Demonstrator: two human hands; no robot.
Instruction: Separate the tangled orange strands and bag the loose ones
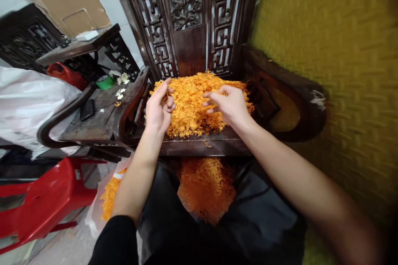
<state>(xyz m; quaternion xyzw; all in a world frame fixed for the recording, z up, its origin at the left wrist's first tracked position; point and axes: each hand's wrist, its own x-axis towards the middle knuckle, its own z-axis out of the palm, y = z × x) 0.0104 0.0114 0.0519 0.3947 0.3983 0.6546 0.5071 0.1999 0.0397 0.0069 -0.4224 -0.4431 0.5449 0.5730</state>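
Observation:
A heap of small orange pieces, like plastic blossoms with thin stems (192, 103), covers the dark wooden seat (199, 147) before me. My left hand (159, 107) is at the heap's left side, palm turned inward. One finger points up and the others curl in; what they hold, if anything, is too small to make out. Over the right part of the heap is my right hand (231, 103), its bent fingers apart and pointing left, with nothing plainly held. Below the seat edge, between my legs, is a bag of more orange pieces (205, 190).
A carved chair back (189, 45) rises behind the heap, with a curved armrest (306, 103) at right. Left are a side table (93, 128) with a phone (87, 109) and green tape roll (105, 83), a red plastic chair (52, 194), and white sacks (31, 103).

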